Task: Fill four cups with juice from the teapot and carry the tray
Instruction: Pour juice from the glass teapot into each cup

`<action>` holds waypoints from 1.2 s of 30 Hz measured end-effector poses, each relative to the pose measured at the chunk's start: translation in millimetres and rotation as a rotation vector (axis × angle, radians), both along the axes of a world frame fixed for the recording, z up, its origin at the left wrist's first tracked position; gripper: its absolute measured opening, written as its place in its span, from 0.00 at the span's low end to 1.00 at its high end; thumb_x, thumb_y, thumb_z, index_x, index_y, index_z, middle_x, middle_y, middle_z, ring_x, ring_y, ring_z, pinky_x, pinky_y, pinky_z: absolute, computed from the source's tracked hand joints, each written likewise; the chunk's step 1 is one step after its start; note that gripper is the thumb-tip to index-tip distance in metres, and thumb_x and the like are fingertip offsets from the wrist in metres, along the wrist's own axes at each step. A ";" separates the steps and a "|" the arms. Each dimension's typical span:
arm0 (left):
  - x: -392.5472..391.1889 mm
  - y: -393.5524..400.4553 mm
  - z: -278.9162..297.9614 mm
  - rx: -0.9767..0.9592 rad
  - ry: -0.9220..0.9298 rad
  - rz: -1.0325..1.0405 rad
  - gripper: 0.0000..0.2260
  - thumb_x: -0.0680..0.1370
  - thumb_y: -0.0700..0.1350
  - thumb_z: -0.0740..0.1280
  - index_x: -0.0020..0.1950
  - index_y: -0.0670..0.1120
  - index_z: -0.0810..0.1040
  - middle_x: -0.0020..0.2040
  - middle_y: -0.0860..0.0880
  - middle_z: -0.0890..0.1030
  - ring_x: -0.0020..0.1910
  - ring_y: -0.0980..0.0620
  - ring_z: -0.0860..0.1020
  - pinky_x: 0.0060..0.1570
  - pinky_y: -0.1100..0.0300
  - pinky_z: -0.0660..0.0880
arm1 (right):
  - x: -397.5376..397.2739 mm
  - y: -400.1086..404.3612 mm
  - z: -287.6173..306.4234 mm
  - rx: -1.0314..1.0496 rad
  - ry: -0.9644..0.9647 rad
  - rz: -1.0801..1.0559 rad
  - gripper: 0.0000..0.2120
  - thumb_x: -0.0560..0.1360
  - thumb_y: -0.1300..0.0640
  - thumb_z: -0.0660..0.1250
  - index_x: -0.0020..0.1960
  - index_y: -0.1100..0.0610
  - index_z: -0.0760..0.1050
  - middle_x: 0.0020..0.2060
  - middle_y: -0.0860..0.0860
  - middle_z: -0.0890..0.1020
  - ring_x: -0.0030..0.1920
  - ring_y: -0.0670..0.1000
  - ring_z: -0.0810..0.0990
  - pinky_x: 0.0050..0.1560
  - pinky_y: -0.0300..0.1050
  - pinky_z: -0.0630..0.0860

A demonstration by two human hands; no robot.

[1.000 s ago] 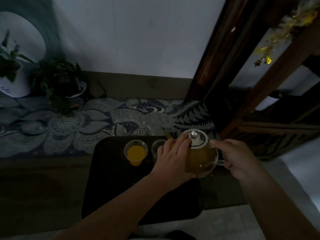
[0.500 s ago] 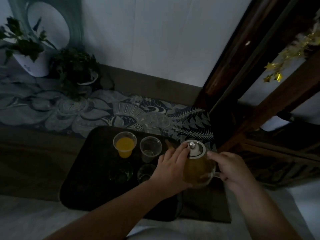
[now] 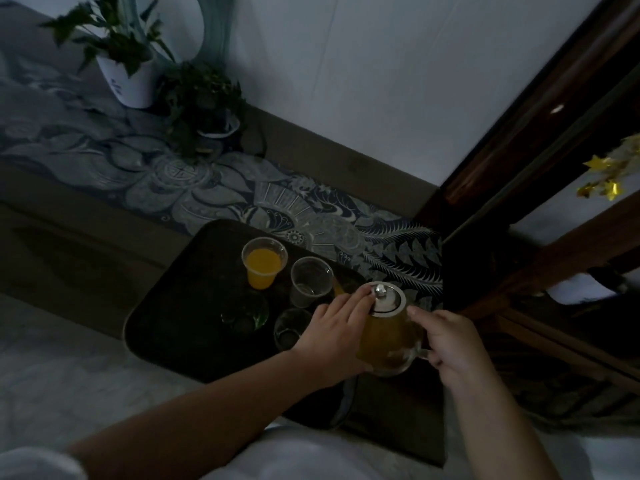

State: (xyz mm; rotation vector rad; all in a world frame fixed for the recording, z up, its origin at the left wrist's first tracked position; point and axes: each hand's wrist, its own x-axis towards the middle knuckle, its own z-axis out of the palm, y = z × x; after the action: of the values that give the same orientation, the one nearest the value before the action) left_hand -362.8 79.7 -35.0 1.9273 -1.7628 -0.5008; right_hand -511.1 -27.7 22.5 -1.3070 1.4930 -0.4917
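Note:
A glass teapot full of orange juice is held over the right side of a dark tray. My right hand grips its handle. My left hand lies against the pot's left side, its straight fingertips touching the metal lid. The spout points toward an empty clear cup. Left of that cup stands a cup filled with juice. Two more clear cups, a front left one and a front right one, sit nearer me on the tray, dim and seemingly empty.
The tray rests on a low dark table with a patterned runner. Two potted plants, one in a white pot and a smaller one, stand at the back left by the wall. A dark wooden frame rises on the right.
The view has swung left and down, so the tray and cups shifted right in the frame. Both hands keep their hold on the teapot, its spout staying near the empty cup.

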 end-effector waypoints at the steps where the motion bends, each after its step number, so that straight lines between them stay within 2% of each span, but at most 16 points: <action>1: 1.1 0.2 -1.0 0.000 0.002 0.000 0.50 0.69 0.60 0.73 0.79 0.48 0.45 0.80 0.52 0.45 0.77 0.49 0.48 0.73 0.51 0.50 | 1.0 0.8 -0.3 -0.003 -0.001 0.001 0.13 0.73 0.53 0.74 0.38 0.61 0.75 0.26 0.53 0.73 0.22 0.50 0.66 0.28 0.43 0.61; 5: 5.9 0.1 -5.3 0.016 0.001 -0.006 0.50 0.70 0.59 0.74 0.79 0.47 0.44 0.80 0.51 0.44 0.78 0.48 0.47 0.73 0.50 0.49 | 9.1 5.7 1.9 -0.018 0.011 0.015 0.13 0.73 0.53 0.74 0.38 0.60 0.75 0.26 0.53 0.73 0.22 0.49 0.66 0.26 0.42 0.61; 11: 12.5 -1.7 -9.1 -0.019 0.035 -0.002 0.51 0.69 0.58 0.74 0.79 0.47 0.44 0.80 0.52 0.44 0.77 0.48 0.48 0.73 0.52 0.49 | 22.9 13.5 16.0 -0.060 0.051 0.025 0.12 0.75 0.56 0.72 0.38 0.61 0.75 0.28 0.53 0.76 0.18 0.42 0.72 0.16 0.33 0.63; 15: 16.6 -1.6 -8.8 -0.031 0.062 0.004 0.51 0.69 0.57 0.75 0.79 0.47 0.45 0.80 0.52 0.45 0.77 0.48 0.49 0.73 0.52 0.50 | 30.4 15.5 20.7 -0.085 0.086 0.045 0.11 0.75 0.55 0.72 0.38 0.59 0.77 0.30 0.53 0.78 0.22 0.44 0.74 0.16 0.32 0.63; 19: 20.6 -1.6 -10.0 -0.029 0.078 0.008 0.52 0.68 0.56 0.76 0.79 0.47 0.45 0.80 0.52 0.45 0.77 0.49 0.48 0.73 0.52 0.51 | 35.9 16.2 22.1 -0.111 0.123 0.067 0.12 0.75 0.55 0.71 0.35 0.59 0.76 0.27 0.51 0.76 0.16 0.39 0.70 0.16 0.31 0.62; 24: 23.4 -5.3 -15.4 -0.013 0.102 0.020 0.53 0.67 0.56 0.77 0.79 0.48 0.44 0.80 0.53 0.44 0.78 0.48 0.49 0.73 0.50 0.52 | 41.4 14.2 22.6 -0.141 0.165 0.094 0.13 0.75 0.53 0.72 0.35 0.57 0.76 0.24 0.47 0.75 0.17 0.39 0.70 0.16 0.30 0.62; 29: 23.5 -7.9 -19.9 -0.013 0.120 0.036 0.52 0.67 0.57 0.77 0.79 0.48 0.44 0.80 0.53 0.45 0.78 0.48 0.49 0.74 0.50 0.52 | 44.0 13.5 24.0 -0.149 0.193 0.113 0.12 0.75 0.51 0.72 0.38 0.57 0.77 0.28 0.50 0.77 0.20 0.42 0.71 0.17 0.31 0.63; 36: 22.4 -9.1 -23.5 -0.033 0.116 0.037 0.53 0.67 0.58 0.77 0.79 0.47 0.45 0.80 0.50 0.46 0.78 0.49 0.49 0.76 0.51 0.52 | 43.3 13.1 25.5 -0.161 0.213 0.145 0.13 0.75 0.50 0.71 0.36 0.56 0.77 0.27 0.48 0.77 0.22 0.41 0.71 0.18 0.31 0.62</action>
State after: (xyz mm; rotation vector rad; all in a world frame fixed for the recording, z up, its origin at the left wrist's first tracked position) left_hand -340.4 70.7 -58.5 1.8658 -1.6498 -0.5564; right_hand -467.9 -14.6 48.0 -1.6236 1.5419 -0.3946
